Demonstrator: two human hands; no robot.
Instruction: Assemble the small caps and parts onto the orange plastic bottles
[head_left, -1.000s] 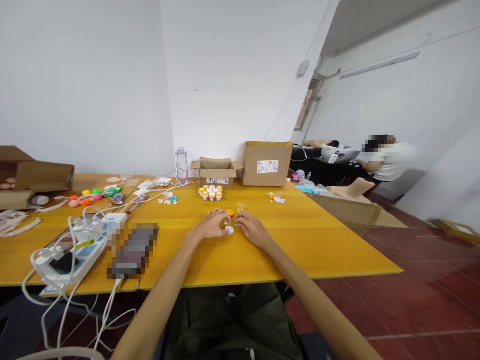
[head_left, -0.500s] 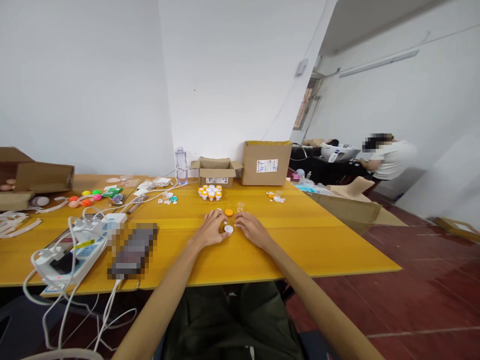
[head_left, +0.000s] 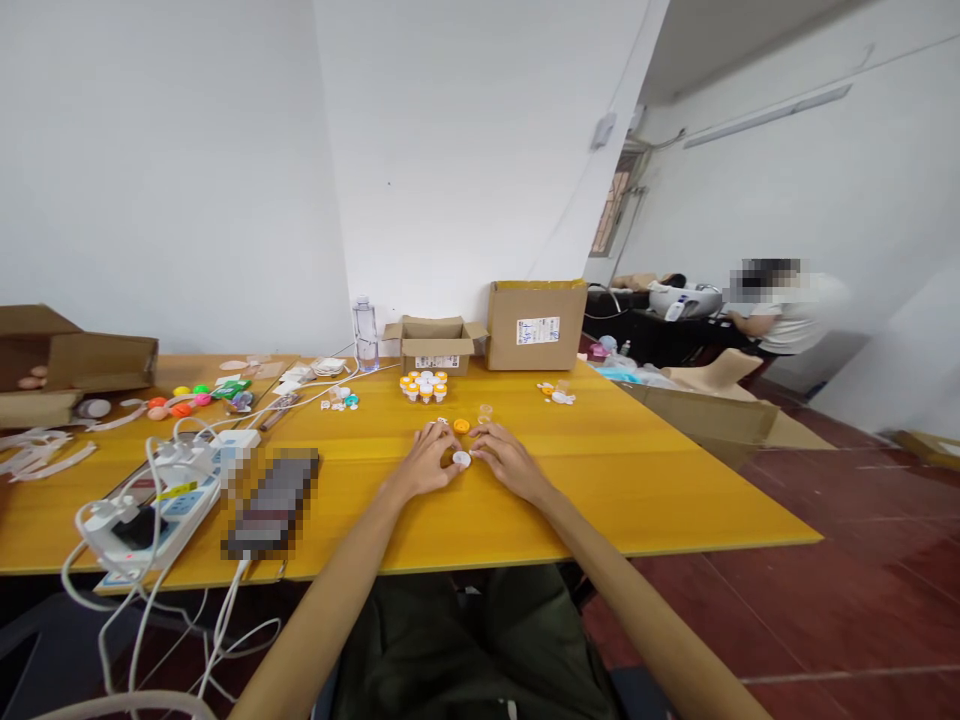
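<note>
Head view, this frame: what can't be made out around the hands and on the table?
- White cap between left hand and right hand: too small to tell whether the fingers grip it or only touch it.
- Dark object beside the power strip: blurred out.
- Small open box: contents hidden by its walls.
- Label on big box: unreadable.

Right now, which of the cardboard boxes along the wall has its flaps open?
The low box beside the water bottle: its flaps splay outward. The taller box on its right is shut.
</note>
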